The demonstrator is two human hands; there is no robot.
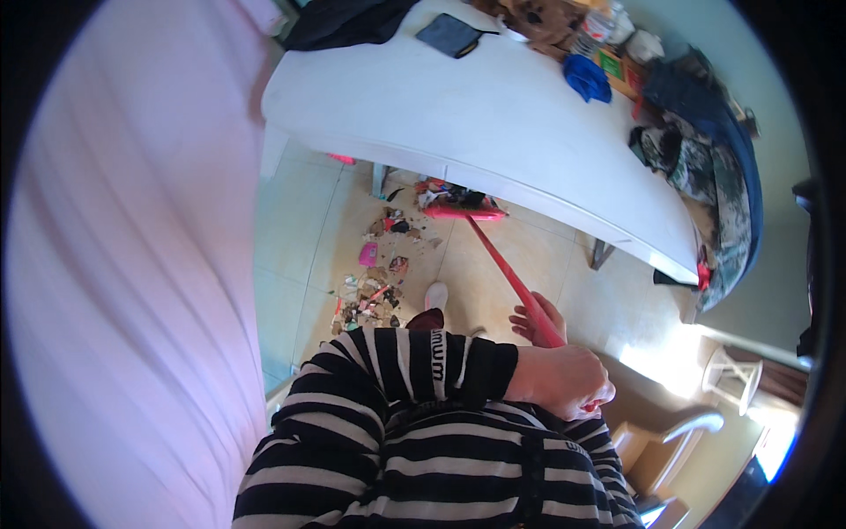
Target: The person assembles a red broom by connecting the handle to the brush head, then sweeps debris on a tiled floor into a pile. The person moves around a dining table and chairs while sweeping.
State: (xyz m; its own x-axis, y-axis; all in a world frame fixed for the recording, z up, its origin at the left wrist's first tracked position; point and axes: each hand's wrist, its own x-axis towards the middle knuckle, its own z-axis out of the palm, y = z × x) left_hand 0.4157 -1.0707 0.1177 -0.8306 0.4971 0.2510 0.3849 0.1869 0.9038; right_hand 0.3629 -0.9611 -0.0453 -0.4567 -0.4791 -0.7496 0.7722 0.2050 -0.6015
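Observation:
My left hand point(568, 383) reaches across my body and is closed around the upper end of a red long-handled sweeping tool point(503, 268). Lower on the handle, my right hand point(540, 321) lies behind it with fingers loosely spread; the handle hides whether it grips. The tool's wide pink head point(462, 213) rests on the floor at the bed's edge; broom or dustpan, I cannot tell. Against its far side lies a heap of mixed litter point(456, 194). More scraps point(367, 301) are strewn over the tiles to the left, with a pink piece point(368, 254) among them.
A bed with a white sheet point(462, 106) overhangs the floor ahead, its metal legs point(600, 253) showing beneath. Clothes point(694, 152), a blue cloth point(587, 78) and a plastic bottle point(590, 36) lie on it. A pale pink curtain point(145, 264) hangs at left. A white stool point(732, 380) stands at right.

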